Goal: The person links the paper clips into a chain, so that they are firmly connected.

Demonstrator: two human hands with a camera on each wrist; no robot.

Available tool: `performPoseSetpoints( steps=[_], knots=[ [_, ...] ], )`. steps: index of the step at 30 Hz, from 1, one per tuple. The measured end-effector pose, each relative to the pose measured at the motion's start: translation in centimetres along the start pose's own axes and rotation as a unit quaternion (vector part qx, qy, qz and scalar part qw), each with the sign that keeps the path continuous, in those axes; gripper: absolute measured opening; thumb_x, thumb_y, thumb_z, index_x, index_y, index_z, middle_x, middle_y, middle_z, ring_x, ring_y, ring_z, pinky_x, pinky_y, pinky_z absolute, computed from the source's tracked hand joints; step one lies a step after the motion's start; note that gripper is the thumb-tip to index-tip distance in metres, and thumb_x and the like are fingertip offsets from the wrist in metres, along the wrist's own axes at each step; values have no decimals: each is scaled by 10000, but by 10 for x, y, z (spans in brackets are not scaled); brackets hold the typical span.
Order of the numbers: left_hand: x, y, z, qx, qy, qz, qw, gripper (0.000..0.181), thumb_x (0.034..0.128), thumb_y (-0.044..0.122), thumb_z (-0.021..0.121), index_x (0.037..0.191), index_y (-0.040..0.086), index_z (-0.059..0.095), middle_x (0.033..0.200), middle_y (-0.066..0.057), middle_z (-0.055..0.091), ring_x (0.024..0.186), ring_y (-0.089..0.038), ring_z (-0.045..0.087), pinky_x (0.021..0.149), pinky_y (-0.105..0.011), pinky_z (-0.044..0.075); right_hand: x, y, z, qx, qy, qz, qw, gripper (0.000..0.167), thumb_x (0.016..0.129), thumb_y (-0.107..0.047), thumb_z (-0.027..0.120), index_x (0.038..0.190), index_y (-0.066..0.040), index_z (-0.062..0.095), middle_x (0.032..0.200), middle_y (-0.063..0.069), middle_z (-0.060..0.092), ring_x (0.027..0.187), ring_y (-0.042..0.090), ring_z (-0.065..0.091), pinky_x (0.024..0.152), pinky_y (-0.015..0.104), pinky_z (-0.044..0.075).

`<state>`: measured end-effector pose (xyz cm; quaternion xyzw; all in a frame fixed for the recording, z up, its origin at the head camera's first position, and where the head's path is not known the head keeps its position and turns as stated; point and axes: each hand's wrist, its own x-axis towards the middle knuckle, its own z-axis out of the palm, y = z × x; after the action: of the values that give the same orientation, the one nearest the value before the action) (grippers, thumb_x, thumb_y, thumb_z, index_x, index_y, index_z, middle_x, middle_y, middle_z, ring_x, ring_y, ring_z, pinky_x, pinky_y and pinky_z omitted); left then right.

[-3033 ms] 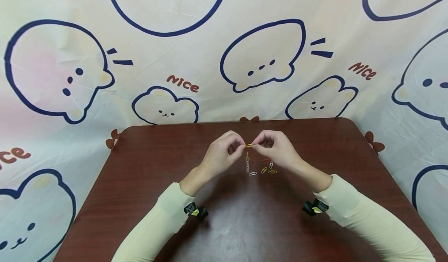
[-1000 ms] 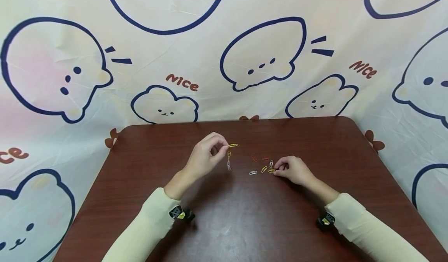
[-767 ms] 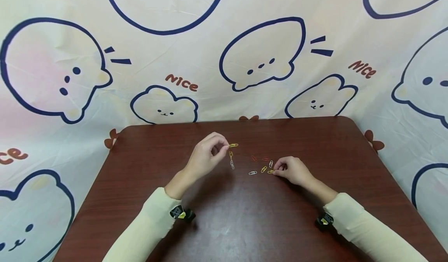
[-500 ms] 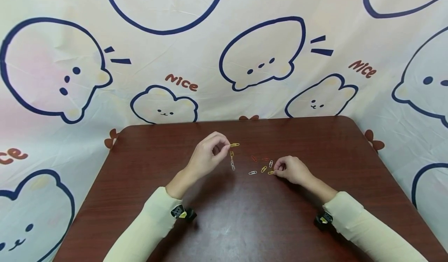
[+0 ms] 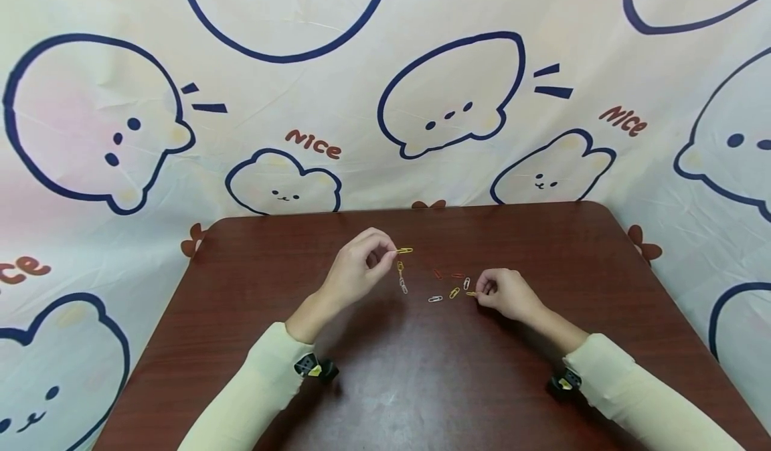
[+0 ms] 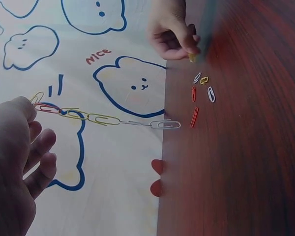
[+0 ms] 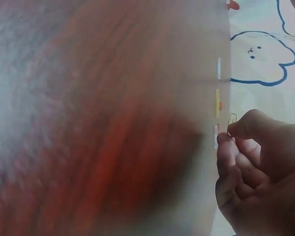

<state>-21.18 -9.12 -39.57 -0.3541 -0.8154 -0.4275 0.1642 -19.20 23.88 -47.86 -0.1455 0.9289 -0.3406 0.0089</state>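
Note:
My left hand point(image 5: 358, 263) pinches a yellow paper clip point(image 5: 406, 250) between thumb and forefinger, above the table. From it hangs a chain of linked paper clips; the left wrist view shows a red clip point(image 6: 48, 108), then yellow clips point(image 6: 104, 119), with white clips point(image 6: 165, 125) at the free end. Lower and to the right, my right hand point(image 5: 506, 294) holds a single yellow paper clip point(image 7: 232, 119) by one end with thumb and fingertips. That clip is near the tabletop; its far end sticks out toward the loose clips.
Between the hands lie loose paper clips on the dark brown table point(image 5: 385, 384): two red clips point(image 5: 438, 274), a yellow clip point(image 5: 454, 293), and two white clips point(image 5: 435, 299). Behind the table hangs a printed cloth point(image 5: 361, 103).
Three seconds ago both hands met at the chain's top clip. The left hand has since moved left with the chain; the right went down to the loose clips and took a yellow one.

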Motion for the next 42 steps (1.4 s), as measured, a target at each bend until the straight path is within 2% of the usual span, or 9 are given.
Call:
performPoseSetpoints(
  steps=[8,14,20,27,36,42],
  knots=[
    [2,1,1,0,-29,22,10000,109,914,33,741,972,97,676,969,10,628,778,-91,561,669,-245,530,1,-22,-26,617,83,-55,9980,102,853,-25,744,847,-120,708,747,-42,642,679,145,572,592,251,474],
    [4,0,2,5,-41,49,10000,95,917,33,735,967,89,678,969,4,630,777,-95,565,665,-245,528,1,-45,-48,790,183,-140,9966,96,875,-5,735,880,-100,727,775,-25,656,717,170,580,633,249,480],
    [7,1,4,-7,3,111,9999,68,929,53,728,971,77,679,978,1,633,770,-103,569,661,-247,528,2,-69,-64,967,248,-268,9946,80,894,-27,740,911,-105,743,797,-4,669,719,208,573,602,266,469],
    [11,4,8,3,-43,118,9999,61,936,60,719,962,92,674,984,10,632,772,-81,569,670,-236,528,8,-86,-65,1323,197,-449,9900,42,915,-61,739,942,-91,751,865,93,713,722,189,595,610,258,475],
    [13,6,14,-75,-75,224,9997,56,933,44,714,948,79,674,968,-2,632,765,-88,571,662,-240,523,18,-110,-59,1771,270,-540,9823,34,912,-75,752,942,-60,753,822,41,700,696,180,589,603,241,471],
    [14,8,17,-148,-151,210,9996,71,926,32,720,950,83,677,970,-3,631,765,-89,573,667,-243,528,25,-121,-55,1911,273,-619,9792,44,910,-61,749,949,-40,749,824,68,698,685,202,591,593,243,480]
  ],
)
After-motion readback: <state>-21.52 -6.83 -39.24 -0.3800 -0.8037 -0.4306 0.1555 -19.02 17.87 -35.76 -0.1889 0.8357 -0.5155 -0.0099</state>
